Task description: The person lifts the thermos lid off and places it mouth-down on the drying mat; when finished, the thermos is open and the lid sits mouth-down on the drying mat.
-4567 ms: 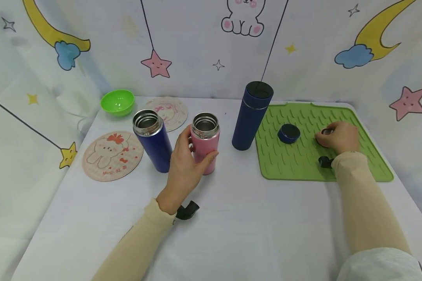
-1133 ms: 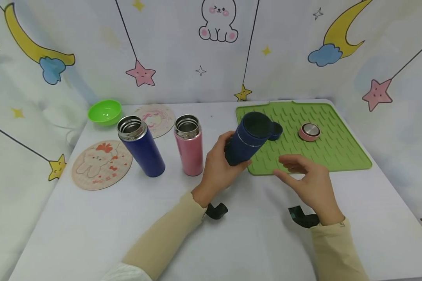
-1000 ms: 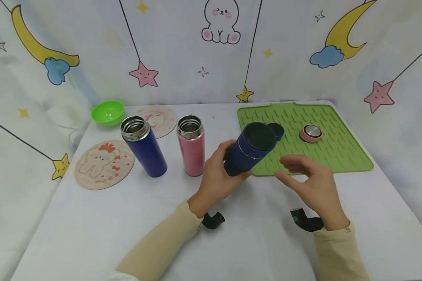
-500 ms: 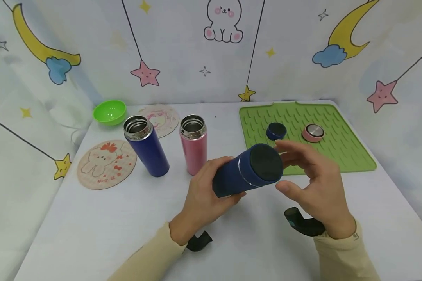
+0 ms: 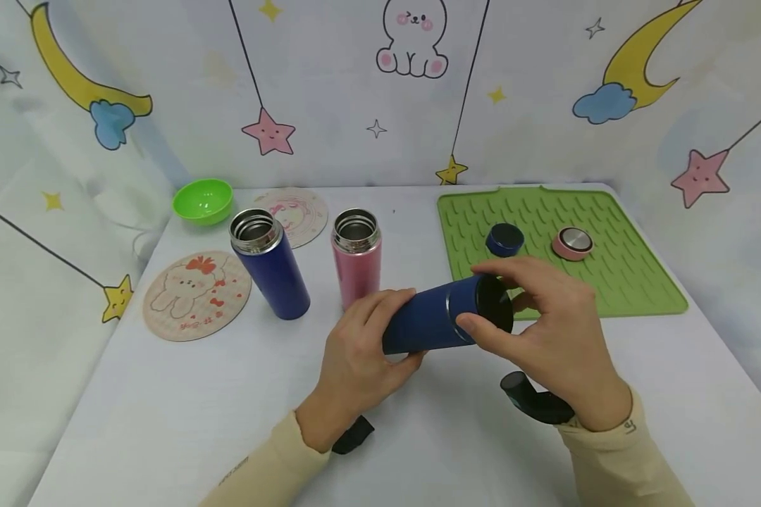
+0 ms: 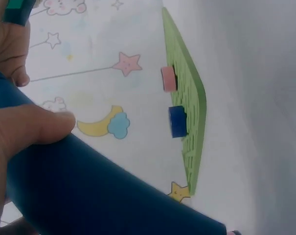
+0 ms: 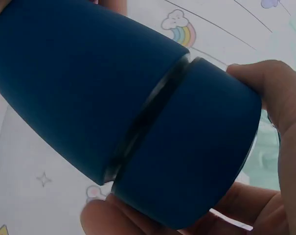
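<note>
My left hand grips the lower body of a dark blue thermos, held above the table and tilted almost flat. Its lid, below a silver ring, points right. Thumb and fingers of my right hand lie around that lid. In the right wrist view a narrow gap shows between the lid and the body. Behind them an uncapped blue thermos and an uncapped pink thermos stand upright, steel mouths up.
A green ridged mat at the back right bears a small blue lid and a pink lid, steel side up. Two round coasters, a front one and a rear one, and a green bowl are at the left.
My right hand left the pink lid on the mat and came onto the dark thermos's lid. My left hand let go of the pink thermos, lifted the dark one and tipped it rightward.
</note>
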`<state>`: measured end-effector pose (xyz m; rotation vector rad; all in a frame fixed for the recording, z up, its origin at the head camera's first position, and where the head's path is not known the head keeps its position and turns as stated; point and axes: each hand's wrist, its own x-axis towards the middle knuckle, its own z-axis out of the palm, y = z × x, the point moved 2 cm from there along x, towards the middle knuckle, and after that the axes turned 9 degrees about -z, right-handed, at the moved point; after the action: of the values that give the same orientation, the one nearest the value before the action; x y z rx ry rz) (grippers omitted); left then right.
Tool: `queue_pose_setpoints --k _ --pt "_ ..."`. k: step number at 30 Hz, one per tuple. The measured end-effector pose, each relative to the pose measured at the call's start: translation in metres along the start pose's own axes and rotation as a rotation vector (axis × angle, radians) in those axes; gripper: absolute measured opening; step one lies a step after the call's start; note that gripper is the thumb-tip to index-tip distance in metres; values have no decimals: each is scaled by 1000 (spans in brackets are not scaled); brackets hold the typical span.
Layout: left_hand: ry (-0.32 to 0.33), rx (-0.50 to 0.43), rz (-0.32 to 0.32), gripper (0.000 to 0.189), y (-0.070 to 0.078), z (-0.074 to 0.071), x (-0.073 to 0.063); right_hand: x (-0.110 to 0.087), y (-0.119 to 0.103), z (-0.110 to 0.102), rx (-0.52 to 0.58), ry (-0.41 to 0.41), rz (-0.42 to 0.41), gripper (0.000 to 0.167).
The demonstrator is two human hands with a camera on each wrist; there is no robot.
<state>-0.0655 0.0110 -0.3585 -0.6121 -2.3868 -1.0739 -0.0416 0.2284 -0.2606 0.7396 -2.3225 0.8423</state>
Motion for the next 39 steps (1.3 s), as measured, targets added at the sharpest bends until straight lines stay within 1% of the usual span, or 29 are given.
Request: queue_pose_setpoints --k 2,8,12,15,18,21,25,27,29,32,34,36,39 --pt "-45 -19 -10 79 -2 -2 1 1 1 0 24 -16 -12 57" --pt "-210 -85 -41 76 -10 -7 5 3 4 -2 97 -94 -50 59" --pt "-299 -125 -57 77 -15 -11 7 3 7 -3 125 -146 -83 58" --pt "-344 -145 -61 79 -19 -14 8 3 8 -2 142 -170 -129 60" --pt "-366 -156 -57 80 -22 -15 8 3 9 -1 159 -180 -171 62" --pt "-366 -166 -63 80 -22 -15 8 2 8 1 151 -179 -188 61" --pt "-326 -143 -74 80 -21 -14 6 2 6 2 128 -182 -139 60" --pt "-292 -120 -75 79 -19 -13 4 2 6 3 111 -172 -96 61" --pt "-256 -95 -71 79 -17 -12 4 2 6 3 79 -137 -53 60" --pt "-203 -42 -61 78 -14 -11 3 2 7 3 32 -65 37 52" --pt "-166 9 -45 77 -12 -11 3 3 8 3 4 -31 99 44" --pt "-132 63 -26 78 -10 -11 2 3 8 4 -1 -32 154 39" --pt "-96 124 3 79 -8 -10 1 4 9 5 -16 -74 198 36"
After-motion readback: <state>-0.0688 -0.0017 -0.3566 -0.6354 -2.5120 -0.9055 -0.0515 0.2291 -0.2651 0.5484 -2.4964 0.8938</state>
